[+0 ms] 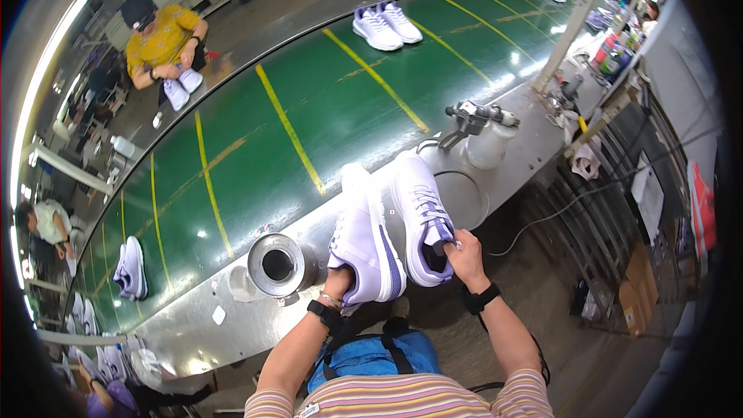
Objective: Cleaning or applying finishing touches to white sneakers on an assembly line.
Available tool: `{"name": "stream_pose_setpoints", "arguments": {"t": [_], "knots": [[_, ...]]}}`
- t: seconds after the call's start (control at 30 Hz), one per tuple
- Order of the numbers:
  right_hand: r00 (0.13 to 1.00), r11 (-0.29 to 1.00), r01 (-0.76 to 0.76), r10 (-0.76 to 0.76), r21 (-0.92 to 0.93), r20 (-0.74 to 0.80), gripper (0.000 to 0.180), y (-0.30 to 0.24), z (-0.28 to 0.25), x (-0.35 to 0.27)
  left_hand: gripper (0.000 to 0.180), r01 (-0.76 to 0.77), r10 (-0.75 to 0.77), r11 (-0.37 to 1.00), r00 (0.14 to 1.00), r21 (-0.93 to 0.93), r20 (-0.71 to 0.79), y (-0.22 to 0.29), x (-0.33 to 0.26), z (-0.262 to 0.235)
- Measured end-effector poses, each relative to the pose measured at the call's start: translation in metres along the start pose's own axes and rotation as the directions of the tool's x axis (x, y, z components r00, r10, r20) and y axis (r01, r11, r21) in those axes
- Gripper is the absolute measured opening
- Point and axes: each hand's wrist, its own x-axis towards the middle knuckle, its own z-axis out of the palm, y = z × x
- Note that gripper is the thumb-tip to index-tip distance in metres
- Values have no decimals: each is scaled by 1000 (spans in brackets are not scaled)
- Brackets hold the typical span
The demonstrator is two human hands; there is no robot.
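A: Quick pass. We see two white sneakers with purple trim, both at the near edge of the steel tabletop [507, 156], side by side and touching near the toes.

B: Agreed. The left hand [339, 282] is tucked under the heel of the left sneaker [364, 236], which is tilted with its side toward us. We mark it as grasping that shoe, though the fingers are hidden beneath it.

A: The right hand [465, 251] is clenched on the heel collar of the right sneaker [422, 217], thumb and fingers pinching at the opening. That shoe shows its laces and points away from us.

B: Both wrists carry black bands; the left also has a thin bracelet.

A: Surroundings: a metal cup [279, 265] sits on the tabletop just left of the left hand, apart from the shoe. A spray gun [480, 116] rests on a white pot beyond the shoes, well apart from them.

B: Behind the tabletop runs a green conveyor belt [309, 108] with yellow lines. We see a pair of white sneakers [385, 25] at its far side and another shoe [131, 267] at the left.

A: Across the belt a person in a yellow shirt [162, 39] holds a white shoe. Below us hangs a blue bag [371, 356].
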Motion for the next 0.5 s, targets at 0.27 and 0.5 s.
{"name": "stream_pose_setpoints", "arguments": {"t": [0.27, 0.5], "knots": [[967, 987, 0, 41, -163, 251, 24, 27, 45, 54, 36, 85, -123, 975, 975, -203, -186, -38, 44, -2], [995, 997, -69, 67, 29, 73, 48, 37, 12, 45, 29, 191, -212, 904, 977, -383, -14, -34, 36, -13]]}}
